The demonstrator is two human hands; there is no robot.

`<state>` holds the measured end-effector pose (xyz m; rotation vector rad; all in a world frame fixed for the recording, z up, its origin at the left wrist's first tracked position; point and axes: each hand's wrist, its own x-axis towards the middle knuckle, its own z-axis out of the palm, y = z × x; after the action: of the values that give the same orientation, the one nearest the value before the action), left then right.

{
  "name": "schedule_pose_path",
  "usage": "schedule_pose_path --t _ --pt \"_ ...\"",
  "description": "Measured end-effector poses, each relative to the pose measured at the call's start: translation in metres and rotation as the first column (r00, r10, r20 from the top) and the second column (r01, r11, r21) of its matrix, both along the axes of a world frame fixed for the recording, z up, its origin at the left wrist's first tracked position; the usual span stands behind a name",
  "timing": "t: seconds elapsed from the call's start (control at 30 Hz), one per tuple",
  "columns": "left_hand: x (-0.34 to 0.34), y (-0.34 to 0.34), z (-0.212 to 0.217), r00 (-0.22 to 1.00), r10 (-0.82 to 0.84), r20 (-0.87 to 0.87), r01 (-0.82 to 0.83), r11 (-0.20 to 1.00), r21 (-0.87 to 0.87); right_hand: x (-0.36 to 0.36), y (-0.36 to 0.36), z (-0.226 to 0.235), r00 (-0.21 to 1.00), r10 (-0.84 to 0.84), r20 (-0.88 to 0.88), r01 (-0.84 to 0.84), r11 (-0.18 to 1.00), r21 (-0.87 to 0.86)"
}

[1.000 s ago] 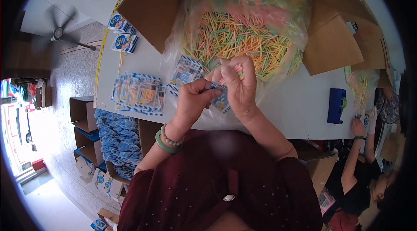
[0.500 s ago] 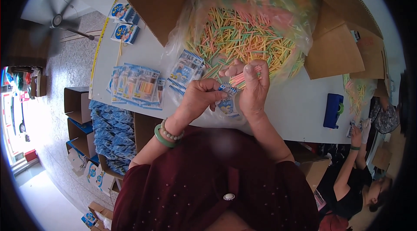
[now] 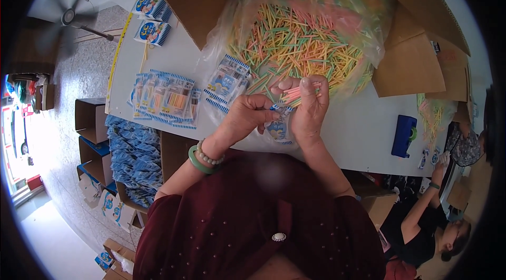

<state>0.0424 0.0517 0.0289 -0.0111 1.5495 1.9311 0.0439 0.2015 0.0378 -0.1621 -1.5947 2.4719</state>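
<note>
Above the white surface [image 3: 363, 132], the right hand [image 3: 311, 111] pinches a bundle of coloured sticks [image 3: 301, 92] – the left hand [image 3: 247, 116] grips a small blue packet [image 3: 278, 128] just beneath, both closed.

Thin plastic sticks [image 3: 300, 48] lie in a glossy clear plastic bag [image 3: 369, 22] inside a matt brown cardboard box [image 3: 406, 64]; beside the box, glossy plastic packets [image 3: 166, 98] rest on a smooth white table [image 3: 358, 132]
</note>
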Motion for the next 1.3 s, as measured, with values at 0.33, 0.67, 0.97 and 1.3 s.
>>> schedule_pose_path --t 0.33,0.67,0.97,1.3 --pt "0.0 0.004 -0.006 0.996 0.073 0.057 -0.079 0.99 0.113 0.002 0.002 -0.01 0.998 -0.009 -0.06 0.021 0.98 0.199" --pt "0.002 0.001 -0.013 0.993 0.111 -0.028 -0.107 0.989 0.106 0.004 0.009 -0.002 0.989 0.11 0.095 -0.123 0.983 0.139" --pt "0.005 0.012 -0.02 0.945 0.283 -0.162 -0.257 0.953 0.162 0.003 0.011 -0.022 0.944 0.328 0.035 -0.326 0.913 0.247" --pt "0.007 -0.008 -0.025 0.949 0.296 -0.107 -0.262 0.931 0.255 0.01 0.032 -0.01 0.882 0.457 0.115 -0.461 0.783 0.418"
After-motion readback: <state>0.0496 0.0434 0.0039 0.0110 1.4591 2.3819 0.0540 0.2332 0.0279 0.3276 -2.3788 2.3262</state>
